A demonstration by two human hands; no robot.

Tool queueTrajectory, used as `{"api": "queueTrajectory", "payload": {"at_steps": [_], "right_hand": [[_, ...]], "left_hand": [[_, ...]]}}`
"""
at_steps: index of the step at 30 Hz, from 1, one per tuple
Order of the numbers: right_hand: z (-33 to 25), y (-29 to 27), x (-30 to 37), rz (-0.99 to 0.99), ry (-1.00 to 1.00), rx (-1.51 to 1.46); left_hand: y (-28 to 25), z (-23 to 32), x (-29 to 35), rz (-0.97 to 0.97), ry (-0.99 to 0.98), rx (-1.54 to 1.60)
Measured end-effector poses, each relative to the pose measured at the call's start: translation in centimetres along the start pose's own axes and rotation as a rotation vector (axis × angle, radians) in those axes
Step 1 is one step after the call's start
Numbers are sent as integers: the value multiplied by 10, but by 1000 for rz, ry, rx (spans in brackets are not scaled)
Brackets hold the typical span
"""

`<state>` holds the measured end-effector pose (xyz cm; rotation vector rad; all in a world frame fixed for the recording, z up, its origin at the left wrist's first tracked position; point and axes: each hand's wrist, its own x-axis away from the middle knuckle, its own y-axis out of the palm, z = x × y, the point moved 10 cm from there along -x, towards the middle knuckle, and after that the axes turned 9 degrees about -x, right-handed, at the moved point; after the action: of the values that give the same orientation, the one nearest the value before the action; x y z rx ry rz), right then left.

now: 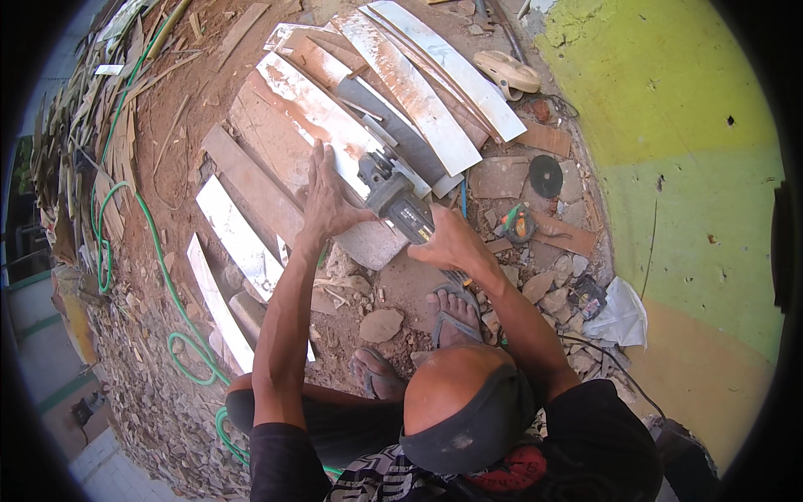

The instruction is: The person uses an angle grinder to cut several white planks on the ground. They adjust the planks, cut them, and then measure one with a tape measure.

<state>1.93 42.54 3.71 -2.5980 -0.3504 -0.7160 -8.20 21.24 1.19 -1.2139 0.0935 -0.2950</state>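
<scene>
My right hand [452,238] is closed around the body of a dark angle grinder [406,211]. The grinder's head rests over the near end of a long white-faced board [293,92] smeared with reddish dirt. Against that board's left edge lies my left hand [326,205], its fingers stretched out flat and its thumb spread toward the grinder. A grey stone [372,244] sits at the board's near end. The grinder's disc and its exact contact with the board cannot be made out.
More white strips [418,92] lie ahead, with brown planks [251,180] at the left. A black disc [546,176], an orange-green tape measure [517,224] and a beige clog [508,74] lie right, beside a painted wall [669,167]. A green hose [159,243] winds across rubble.
</scene>
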Motion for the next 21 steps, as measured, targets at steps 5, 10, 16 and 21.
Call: {"api": "queueTrajectory", "payload": {"at_steps": [5, 10, 16, 21], "right_hand": [[2, 0, 3, 3, -32, -5], [9, -1, 4, 27, -65, 4], [7, -2, 9, 33, -79, -2], [4, -3, 13, 30, -106, -22]], "left_hand": [[-2, 0, 1, -10, -30, -25], [-3, 4, 1, -35, -40, -23], [-2, 0, 2, -2, -11, 11], [-2, -2, 2, 3, -23, 8]]}}
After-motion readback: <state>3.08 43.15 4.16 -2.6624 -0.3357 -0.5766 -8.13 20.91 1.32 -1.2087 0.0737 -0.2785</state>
